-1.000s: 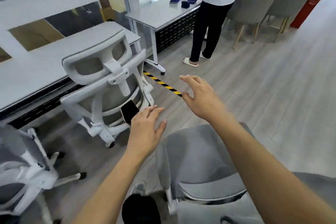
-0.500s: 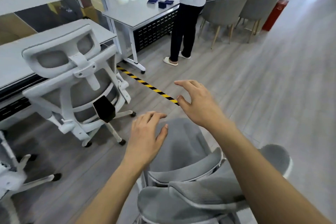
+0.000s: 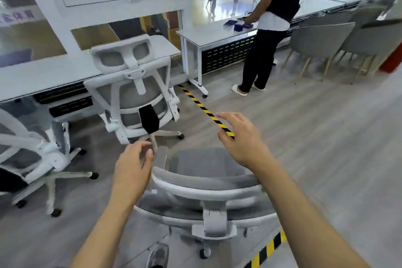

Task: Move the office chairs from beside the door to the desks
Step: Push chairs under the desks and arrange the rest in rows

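Note:
A white-framed office chair with grey mesh (image 3: 204, 185) stands right below me, its headrest toward me and its seat pointing away. My left hand (image 3: 132, 165) hovers just left of the chair's backrest, fingers loosely curved, holding nothing. My right hand (image 3: 241, 137) hangs above the seat's far right side with its fingers spread, touching nothing. A second matching chair (image 3: 134, 91) is tucked at the long white desk (image 3: 43, 76) ahead on the left. A third chair (image 3: 37, 159) stands at the far left edge.
A person (image 3: 272, 28) stands at a second white desk (image 3: 213, 30) ahead on the right. Grey upholstered chairs (image 3: 322, 41) sit beyond. A yellow-black floor strip (image 3: 202, 109) runs between the desks; another (image 3: 267, 248) lies near my feet. Open wood floor stretches to the right.
The view has lifted and swung left, so the chair's headrest now sits squarely below me. Both hands stay free of it; my left hand's fingers have curled in slightly.

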A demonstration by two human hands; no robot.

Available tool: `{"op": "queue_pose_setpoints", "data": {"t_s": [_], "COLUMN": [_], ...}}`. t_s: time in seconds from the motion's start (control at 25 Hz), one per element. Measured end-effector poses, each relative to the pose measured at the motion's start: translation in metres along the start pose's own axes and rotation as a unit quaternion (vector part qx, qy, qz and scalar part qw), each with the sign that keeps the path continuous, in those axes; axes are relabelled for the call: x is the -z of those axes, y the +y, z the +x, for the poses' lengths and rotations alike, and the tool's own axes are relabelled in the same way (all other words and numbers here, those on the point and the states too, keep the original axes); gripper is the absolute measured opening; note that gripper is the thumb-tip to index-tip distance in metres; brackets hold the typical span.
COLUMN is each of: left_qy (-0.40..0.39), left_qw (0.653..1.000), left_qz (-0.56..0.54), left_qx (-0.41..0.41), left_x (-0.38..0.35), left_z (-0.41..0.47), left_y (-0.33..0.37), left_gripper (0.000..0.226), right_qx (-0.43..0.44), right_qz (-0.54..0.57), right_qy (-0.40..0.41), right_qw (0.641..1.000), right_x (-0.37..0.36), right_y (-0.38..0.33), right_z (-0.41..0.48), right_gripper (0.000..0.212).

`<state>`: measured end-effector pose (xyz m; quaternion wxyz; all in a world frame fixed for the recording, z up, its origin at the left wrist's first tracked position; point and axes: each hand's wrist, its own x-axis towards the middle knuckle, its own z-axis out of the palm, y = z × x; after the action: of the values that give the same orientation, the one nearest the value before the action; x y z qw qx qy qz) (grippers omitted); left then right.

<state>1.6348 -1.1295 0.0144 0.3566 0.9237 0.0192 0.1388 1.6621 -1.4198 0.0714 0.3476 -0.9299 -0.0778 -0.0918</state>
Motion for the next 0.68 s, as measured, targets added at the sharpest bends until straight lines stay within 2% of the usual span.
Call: {"op": "queue_pose_setpoints", "data": {"t_s": [0.08,0.2,0.32,0.4,0.48,0.52,0.6,0.68], "left_qy": [-0.023,-0.122,-0.13,-0.118,-0.118,-0.121,-0.123,-0.117], "left_qw": [0.999,0.985,0.987,0.986,0.986,0.986,0.987,0.988], "left_qz": [0.011,-0.026,0.081,0.111,0.113,0.111,0.106,0.099], "left_qx": [0.04,0.116,0.057,0.038,0.028,0.024,0.006,-0.014], "left_x": [-0.003,-0.021,-0.038,-0.044,-0.043,-0.04,-0.037,-0.031], "left_z": [-0.036,-0.08,-0.104,-0.116,-0.122,-0.126,-0.137,-0.153], "left_y": [-0.006,-0.012,-0.028,-0.036,-0.035,-0.034,-0.031,-0.03], "left_gripper": [0.02,0.013,0.037,0.042,0.043,0.045,0.05,0.053], "right_qx": [0.002,0.008,-0.008,-0.032,-0.09,-0.133,-0.181,-0.163], "right_qz": [0.001,-0.015,-0.004,0.013,0.024,0.016,-0.043,-0.096], "right_qy": [-0.005,-0.032,0.003,0.072,0.127,0.125,0.058,-0.005], "right_qw": [1.0,0.999,1.0,0.997,0.987,0.983,0.981,0.982], "right_x": [0.014,0.03,0.038,0.04,0.034,0.026,0.003,-0.019], "right_y": [0.018,0.035,0.046,0.052,0.061,0.068,0.086,0.103], "right_z": [-0.026,-0.059,-0.09,-0.12,-0.158,-0.18,-0.222,-0.247], "right_gripper": [0.041,0.038,0.038,0.037,0.041,0.044,0.049,0.054]}}
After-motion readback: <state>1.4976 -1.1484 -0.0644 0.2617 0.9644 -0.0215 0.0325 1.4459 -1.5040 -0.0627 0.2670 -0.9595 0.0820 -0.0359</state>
